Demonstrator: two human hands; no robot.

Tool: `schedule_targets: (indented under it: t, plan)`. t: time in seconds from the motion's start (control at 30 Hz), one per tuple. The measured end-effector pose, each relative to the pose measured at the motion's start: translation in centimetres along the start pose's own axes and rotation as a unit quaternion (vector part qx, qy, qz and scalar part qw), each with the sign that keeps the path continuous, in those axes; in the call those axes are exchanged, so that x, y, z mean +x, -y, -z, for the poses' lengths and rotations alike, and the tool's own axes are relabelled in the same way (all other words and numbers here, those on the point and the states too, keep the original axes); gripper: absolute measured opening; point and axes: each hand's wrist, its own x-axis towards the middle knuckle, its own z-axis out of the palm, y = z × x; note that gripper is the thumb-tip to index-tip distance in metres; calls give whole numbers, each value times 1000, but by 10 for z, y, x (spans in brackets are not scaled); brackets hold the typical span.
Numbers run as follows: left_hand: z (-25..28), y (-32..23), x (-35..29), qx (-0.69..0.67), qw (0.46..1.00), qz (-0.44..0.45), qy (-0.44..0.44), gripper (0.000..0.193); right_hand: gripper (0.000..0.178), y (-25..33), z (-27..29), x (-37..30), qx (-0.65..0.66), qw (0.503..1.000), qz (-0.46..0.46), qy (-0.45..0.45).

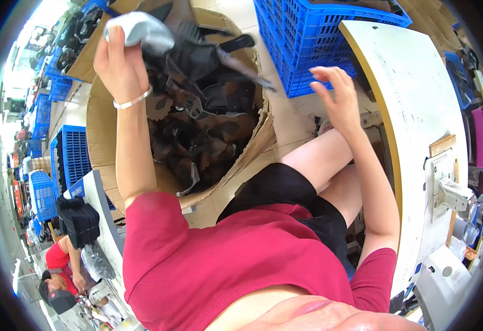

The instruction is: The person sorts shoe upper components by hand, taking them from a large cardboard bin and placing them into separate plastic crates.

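My left hand (121, 69), a white band on its wrist, is raised over the far left of a big cardboard box. Its fingers are closed on a pale grey piece (148, 34) that looks like part of a shoe upper. Dark, strap-like pieces (200, 60) hang beside it, smeared by motion; whether they are joined to it I cannot tell. Below lies a heap of black and brown shoe uppers (208, 132) inside the cardboard box (101, 127). My right hand (338, 96) is in the air with fingers apart, holding nothing, between the box and the white table.
Stacked blue crates (291, 47) stand beyond my right hand. Along my right side curves a white worktable (412, 88) bearing a machine (445, 276). At the far left are more blue crates (70, 149), a stack of black pieces (79, 220) and a co-worker (65, 267) in red.
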Motion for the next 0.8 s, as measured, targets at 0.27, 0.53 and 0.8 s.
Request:
schedule_targets:
  t: [0.27, 0.53, 0.8]
  plan:
    - [-139, -47, 23, -90, 978, 21, 186, 20, 91, 124, 55, 22, -18, 995, 77, -55]
    - [-225, -33, -22, 51, 868, -117, 481, 28, 44, 59, 53, 11, -137, 976, -162, -43]
    - [-219, 24, -82, 157, 885, -81, 430, 31, 37, 30, 25, -16, 177, 976, -129, -18]
